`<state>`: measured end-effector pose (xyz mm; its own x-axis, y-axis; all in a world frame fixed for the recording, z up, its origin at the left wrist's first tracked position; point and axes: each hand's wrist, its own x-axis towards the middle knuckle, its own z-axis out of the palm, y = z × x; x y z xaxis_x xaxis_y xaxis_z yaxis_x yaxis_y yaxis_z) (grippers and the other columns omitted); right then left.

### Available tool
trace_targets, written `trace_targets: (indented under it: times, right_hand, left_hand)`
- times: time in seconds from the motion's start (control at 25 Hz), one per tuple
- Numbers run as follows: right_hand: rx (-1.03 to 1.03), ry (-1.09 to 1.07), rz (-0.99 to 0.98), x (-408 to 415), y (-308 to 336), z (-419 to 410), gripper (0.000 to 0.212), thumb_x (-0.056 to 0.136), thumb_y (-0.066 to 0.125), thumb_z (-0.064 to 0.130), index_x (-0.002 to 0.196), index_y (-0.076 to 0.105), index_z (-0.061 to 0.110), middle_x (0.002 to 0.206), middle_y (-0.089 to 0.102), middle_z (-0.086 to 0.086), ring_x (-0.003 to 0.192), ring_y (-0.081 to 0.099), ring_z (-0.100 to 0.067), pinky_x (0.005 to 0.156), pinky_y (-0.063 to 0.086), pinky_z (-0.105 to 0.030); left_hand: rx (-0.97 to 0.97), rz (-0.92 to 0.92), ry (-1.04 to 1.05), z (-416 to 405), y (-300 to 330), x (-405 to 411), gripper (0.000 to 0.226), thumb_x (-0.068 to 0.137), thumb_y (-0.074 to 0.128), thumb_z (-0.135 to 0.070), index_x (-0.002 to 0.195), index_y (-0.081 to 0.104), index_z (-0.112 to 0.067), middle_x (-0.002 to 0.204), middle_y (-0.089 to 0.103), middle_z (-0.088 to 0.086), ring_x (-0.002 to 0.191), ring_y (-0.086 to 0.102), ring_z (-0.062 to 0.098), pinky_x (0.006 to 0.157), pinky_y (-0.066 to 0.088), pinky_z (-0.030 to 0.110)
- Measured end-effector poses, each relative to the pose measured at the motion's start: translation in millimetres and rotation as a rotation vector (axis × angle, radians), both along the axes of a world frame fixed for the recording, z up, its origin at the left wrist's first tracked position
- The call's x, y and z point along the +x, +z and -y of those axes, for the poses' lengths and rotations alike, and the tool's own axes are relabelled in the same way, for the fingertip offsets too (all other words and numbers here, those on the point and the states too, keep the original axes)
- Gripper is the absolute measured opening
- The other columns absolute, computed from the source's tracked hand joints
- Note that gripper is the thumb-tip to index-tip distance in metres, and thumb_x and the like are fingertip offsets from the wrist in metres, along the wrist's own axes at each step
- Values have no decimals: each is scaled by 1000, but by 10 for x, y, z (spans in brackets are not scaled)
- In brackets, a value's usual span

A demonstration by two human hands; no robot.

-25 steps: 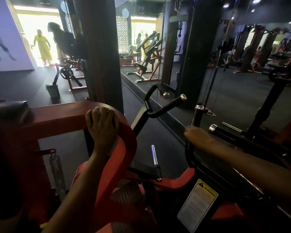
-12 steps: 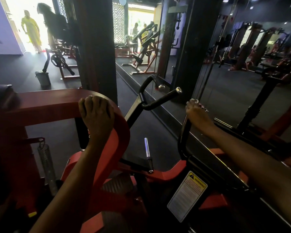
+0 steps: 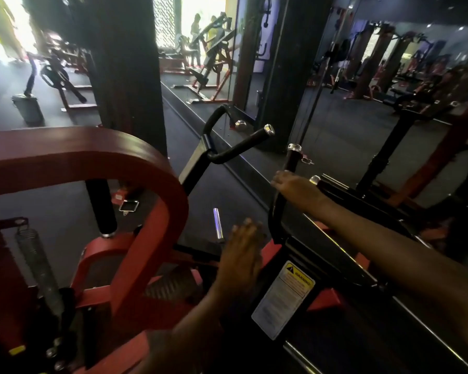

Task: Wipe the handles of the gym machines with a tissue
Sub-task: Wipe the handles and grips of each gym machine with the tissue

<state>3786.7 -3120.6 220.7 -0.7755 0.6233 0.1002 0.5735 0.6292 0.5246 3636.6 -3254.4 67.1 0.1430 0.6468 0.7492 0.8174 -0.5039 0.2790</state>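
- The right hand (image 3: 299, 188) is wrapped around the black right handle (image 3: 285, 190), partway up its upright stretch; the chrome-capped tip of that handle is seen above the knuckles.
- No tissue can be made out under the fingers; whether one is pinched against the bar cannot be told.
- The left hand (image 3: 242, 256) is held flat in the air with fingers straight and holds nothing; it is blurred, and lies just left of the lower bend of the right handle, not touching it.
- The left handle (image 3: 238, 147), a black forked bar with a chrome end cap, stands well apart from both hands, up and to the left of the right hand.
- A chrome peg (image 3: 218, 224) is seen between the two handles, just above the left fingertips.
- A warning label (image 3: 283, 299) is fixed to the black frame below the right forearm.
- The curved red frame (image 3: 135, 168) fills the left side, with a coil spring (image 3: 38, 265) at its lower left.
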Motion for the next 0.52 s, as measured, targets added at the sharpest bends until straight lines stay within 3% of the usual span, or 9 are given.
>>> trace_targets:
  times: [0.08,0.16,0.24,0.4,0.52]
  right_hand:
    - [12,151,61,54,-78,51,28,76,44,-1,87,70,-1,89,68,-18,84,68,-33,74,56,-37]
    - [107,99,95,66,111,-110,17,69,66,2,82,74,8,86,71,-10,86,69,-28,80,54,-34]
    - [136,-57,70,64,226,-214,20,66,76,8,85,75,10,92,72,-9,97,67,-26,88,51,-34]
    - [63,75,144,147,-22,-96,35,83,41,0,104,69,0,108,67,-19,107,62,-31,93,48,-36]
    - [18,-8,142,133,198,-234,34,91,45,0,124,54,3,133,50,-17,128,44,-31,107,36,-38]
  left_hand:
    - [-20,-170,-208,37,-355,386,45,102,30,-31,144,39,-17,155,34,4,148,18,20,115,24,45]
    - [-10,-199,-301,-21,-510,636,48,103,32,-34,148,33,-17,159,24,5,148,19,24,116,25,45]
    - [10,-147,-297,-93,-593,735,52,104,29,-35,153,21,-20,163,12,3,148,17,25,118,23,45]
    - [69,-111,-317,-157,-705,770,54,106,21,-36,156,8,-20,164,3,1,150,8,24,121,13,41]
    - [80,-116,-339,-164,-716,800,54,106,18,-35,156,7,-18,164,2,3,150,6,24,122,10,39]
